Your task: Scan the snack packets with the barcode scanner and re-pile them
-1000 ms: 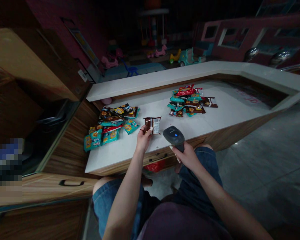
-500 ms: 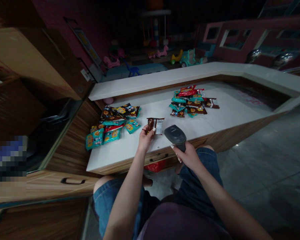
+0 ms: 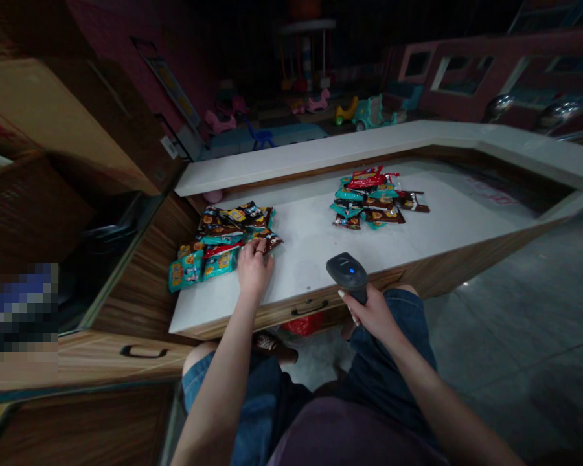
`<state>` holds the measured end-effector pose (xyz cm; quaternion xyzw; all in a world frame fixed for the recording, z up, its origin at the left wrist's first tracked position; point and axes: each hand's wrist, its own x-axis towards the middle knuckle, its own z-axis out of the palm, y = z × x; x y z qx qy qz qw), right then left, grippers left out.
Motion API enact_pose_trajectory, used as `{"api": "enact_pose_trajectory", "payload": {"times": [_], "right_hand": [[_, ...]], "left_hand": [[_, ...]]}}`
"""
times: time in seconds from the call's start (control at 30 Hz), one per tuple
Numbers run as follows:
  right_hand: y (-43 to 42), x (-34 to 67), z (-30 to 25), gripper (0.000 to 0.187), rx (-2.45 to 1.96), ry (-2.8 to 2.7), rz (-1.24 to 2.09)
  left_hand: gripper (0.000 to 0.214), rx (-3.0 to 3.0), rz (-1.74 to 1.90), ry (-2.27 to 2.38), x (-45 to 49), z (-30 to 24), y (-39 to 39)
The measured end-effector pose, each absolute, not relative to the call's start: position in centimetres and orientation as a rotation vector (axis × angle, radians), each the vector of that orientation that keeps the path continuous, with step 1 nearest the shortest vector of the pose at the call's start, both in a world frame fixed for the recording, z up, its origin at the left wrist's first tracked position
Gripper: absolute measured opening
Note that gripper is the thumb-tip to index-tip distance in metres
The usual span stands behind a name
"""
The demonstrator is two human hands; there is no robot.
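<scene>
My left hand [image 3: 254,270] lies at the front right of the left pile of snack packets [image 3: 223,228], its fingers curled over a brown snack packet [image 3: 273,241]. The hand hides part of that packet, and most of a teal one is covered there. Teal packets [image 3: 185,270] and a bit of red wrapper show at the pile's front. In my right hand [image 3: 372,312] is a dark grey barcode scanner [image 3: 347,269], held by its handle above the counter's front edge. A blue light glows on top of its head.
A second pile of snack packets [image 3: 369,197], red, teal and brown, lies further right on the white counter [image 3: 304,223]. A raised ledge [image 3: 320,150] runs behind. Cardboard boxes [image 3: 92,123] stand at the left. Drawers with a handle [image 3: 309,308] are below, near my knees.
My left hand has carried the brown packet left, from beside the scanner to the left pile. The blue light on the scanner has come on; my right hand has barely moved.
</scene>
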<state>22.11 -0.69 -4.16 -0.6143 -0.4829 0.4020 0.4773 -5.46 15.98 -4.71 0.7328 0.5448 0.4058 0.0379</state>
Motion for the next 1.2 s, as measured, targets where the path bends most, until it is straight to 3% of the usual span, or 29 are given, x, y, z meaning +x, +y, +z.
{"api": "enact_pose_trajectory", "payload": {"times": [0.23,0.4,0.6,0.77,0.97,1.1,1.2], "right_hand": [[-0.7,23.2,-4.9,0.038,-1.522,-1.133,0.948],[-0.8,24.5,-5.1,0.04,-1.55,-1.111,0.923],[-1.1,25.8,-5.4,0.04,-1.568,-1.057,0.89],[-1.2,26.7,-5.1,0.036,-1.598,-1.045,0.861],[-1.3,26.7,-4.8,0.036,-1.59,-1.055,0.876],[-1.3,25.9,-5.1,0.038,-1.573,-1.074,0.881],[-1.1,25.0,-5.3,0.037,-1.549,-1.091,0.901]], "left_hand": [[0.045,2.251,1.307,1.718,-1.2,-4.6,17.0],[0.043,2.239,1.344,1.379,6.5,-3.3,19.4],[0.055,2.259,1.326,0.977,17.2,0.4,24.7],[0.057,2.299,1.279,0.871,22.5,1.7,29.0],[0.029,2.08,1.373,0.913,21.0,2.2,28.4],[0.03,1.58,1.594,0.948,16.5,0.9,24.9],[0.036,1.219,1.541,0.983,12.4,-1.5,21.7]]}}
